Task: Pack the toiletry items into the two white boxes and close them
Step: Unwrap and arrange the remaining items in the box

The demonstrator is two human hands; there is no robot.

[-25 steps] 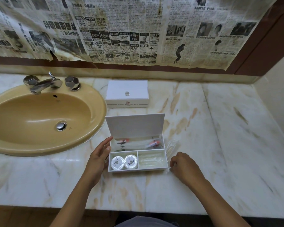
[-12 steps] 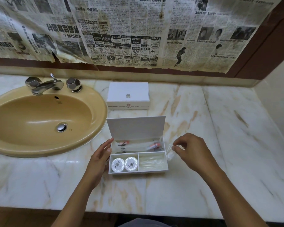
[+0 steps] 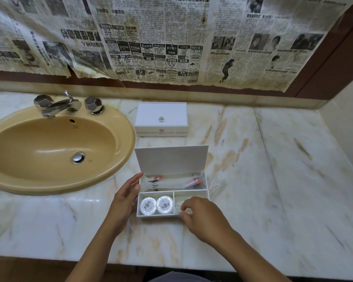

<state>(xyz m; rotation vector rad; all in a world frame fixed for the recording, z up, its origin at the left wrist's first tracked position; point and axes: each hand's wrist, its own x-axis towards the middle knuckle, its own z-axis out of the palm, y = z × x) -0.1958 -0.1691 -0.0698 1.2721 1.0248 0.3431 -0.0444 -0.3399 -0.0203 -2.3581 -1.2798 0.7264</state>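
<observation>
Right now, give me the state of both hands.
Left hand: open, fingers straight against the open box's left side.
Right hand: over the front right compartment, fingers curled; a hold cannot be told.

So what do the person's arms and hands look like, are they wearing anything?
Both forearms are bare, with no sleeves in view. The left hand and right hand wear no gloves, and I can see no rings, watch or bracelets. Nails look short and unpainted.

open white box [image 3: 172, 198]: lid upright, two round soaps [image 3: 156, 205] inside; closed white box [image 3: 161, 119]: behind
</observation>
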